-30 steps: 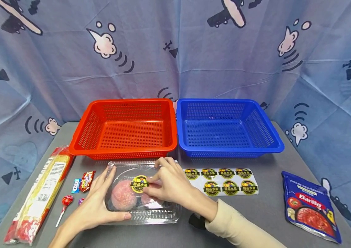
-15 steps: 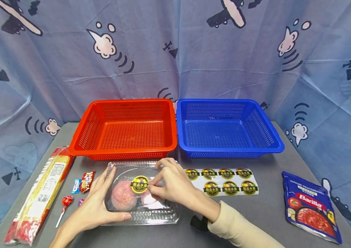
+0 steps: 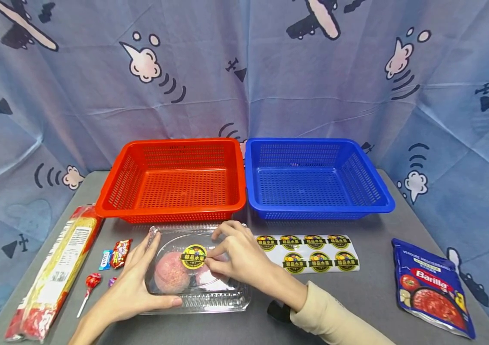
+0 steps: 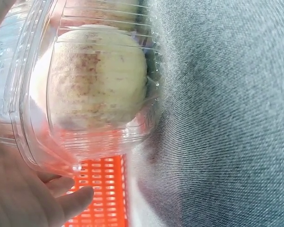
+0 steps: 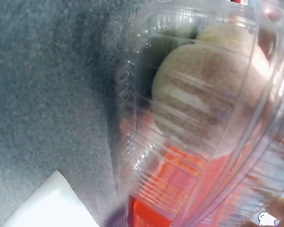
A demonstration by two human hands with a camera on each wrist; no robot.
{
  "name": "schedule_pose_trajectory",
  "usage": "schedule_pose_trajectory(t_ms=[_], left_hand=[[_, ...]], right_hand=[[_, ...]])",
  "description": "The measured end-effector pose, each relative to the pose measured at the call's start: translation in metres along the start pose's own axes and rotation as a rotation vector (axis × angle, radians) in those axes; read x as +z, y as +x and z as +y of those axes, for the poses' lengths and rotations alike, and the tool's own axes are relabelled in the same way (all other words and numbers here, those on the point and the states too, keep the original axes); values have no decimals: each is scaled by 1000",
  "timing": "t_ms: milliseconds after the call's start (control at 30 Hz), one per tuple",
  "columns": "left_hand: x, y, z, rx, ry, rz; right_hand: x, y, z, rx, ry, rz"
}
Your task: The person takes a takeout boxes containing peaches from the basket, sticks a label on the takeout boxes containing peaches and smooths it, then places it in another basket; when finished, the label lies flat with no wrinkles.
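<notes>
A clear plastic clamshell box (image 3: pixel 210 301) lies in front of the red basket, with round pinkish fruits (image 3: pixel 171 273) inside. One pale, speckled fruit (image 4: pixel 99 75) shows through the box wall in the left wrist view. On the lid sits a round black-and-yellow sticker (image 3: pixel 193 257). My left hand (image 3: pixel 134 278) rests against the box's left side, fingers reaching the far left corner and thumb stretched along the front. My right hand (image 3: pixel 242 254) pinches the sticker's right edge between thumb and index finger, its other fingers bent over the lid.
Behind stand a red basket (image 3: pixel 171 211) and a blue basket (image 3: pixel 320 209). A sticker sheet (image 3: pixel 276 253) lies right of the box. To the left are a long noodle packet (image 3: pixel 61 273), a lollipop (image 3: pixel 92 280) and small wrapped sweets (image 3: pixel 121 254). A blue sauce pouch (image 3: pixel 432 287) lies far right.
My right thumb and index finger have shifted slightly right, so more of the sticker and the right-hand fruit shows. The left hand stays put on the box.
</notes>
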State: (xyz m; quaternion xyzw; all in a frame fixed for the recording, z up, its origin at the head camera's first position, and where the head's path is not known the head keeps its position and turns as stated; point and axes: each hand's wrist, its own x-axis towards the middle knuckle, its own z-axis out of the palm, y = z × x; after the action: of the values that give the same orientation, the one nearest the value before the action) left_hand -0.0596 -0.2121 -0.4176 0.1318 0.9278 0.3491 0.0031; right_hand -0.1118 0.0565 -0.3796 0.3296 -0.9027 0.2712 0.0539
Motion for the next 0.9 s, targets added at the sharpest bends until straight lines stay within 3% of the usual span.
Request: schedule_pose_trajectory(t_ms=[333,533,767,900], left_hand=[[1,0,-1,5,-1,1],[0,-1,-2,0,2,-1],[0,-1,-1,3,-6,5],[1,-1,-2,4,-10,18]], right_hand=[[-1,-2,1,-3,4,-40],[-2,-3,2,-54,-19,-61],[-10,-7,6,-109,-25,-13],[-23,-12,19,-74,-30,36]])
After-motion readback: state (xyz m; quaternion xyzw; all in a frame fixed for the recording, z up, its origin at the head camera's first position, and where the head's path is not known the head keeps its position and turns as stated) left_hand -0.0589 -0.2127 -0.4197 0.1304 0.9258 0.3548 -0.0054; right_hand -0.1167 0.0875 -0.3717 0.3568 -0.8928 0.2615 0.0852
